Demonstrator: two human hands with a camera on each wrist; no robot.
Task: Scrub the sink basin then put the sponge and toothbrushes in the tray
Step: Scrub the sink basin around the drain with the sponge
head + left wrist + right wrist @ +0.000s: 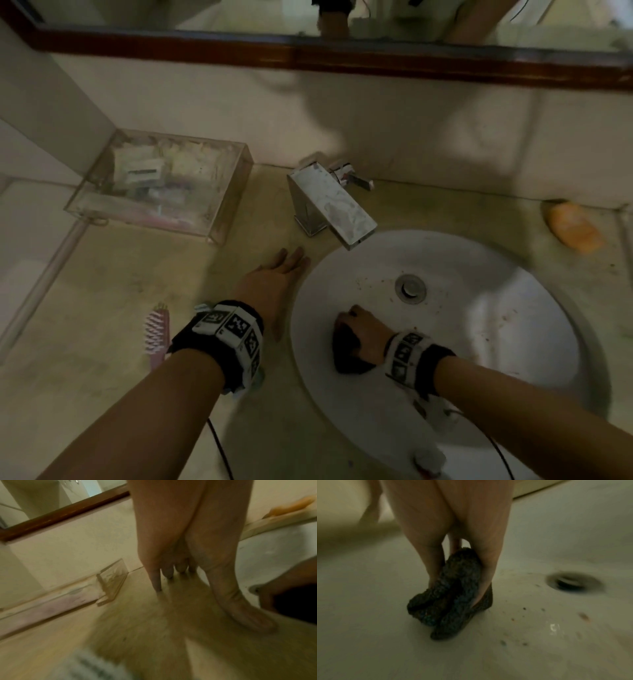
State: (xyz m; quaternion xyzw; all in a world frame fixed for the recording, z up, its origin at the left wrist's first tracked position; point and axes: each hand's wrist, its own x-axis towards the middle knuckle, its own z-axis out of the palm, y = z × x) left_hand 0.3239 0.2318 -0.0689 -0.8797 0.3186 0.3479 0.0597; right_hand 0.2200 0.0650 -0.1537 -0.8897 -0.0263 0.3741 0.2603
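My right hand (pixel 359 329) grips a dark scrubbing sponge (pixel 452 599) and presses it on the left inner wall of the white sink basin (pixel 479 329), left of the drain (pixel 410 288). Brown specks dot the basin around the drain (pixel 573 582). My left hand (pixel 274 277) lies flat with straight fingers on the counter beside the basin's left rim, holding nothing. A clear plastic tray (pixel 164 185) with small packets in it stands at the back left of the counter. A pink brush (pixel 157 330) lies on the counter left of my left wrist.
A square chrome faucet (pixel 332 205) juts over the basin's back rim. An orange soap-like lump (pixel 570 224) lies at the back right of the counter. A wood-framed mirror (pixel 308 54) runs along the wall above. Thin black cables hang from both wrists.
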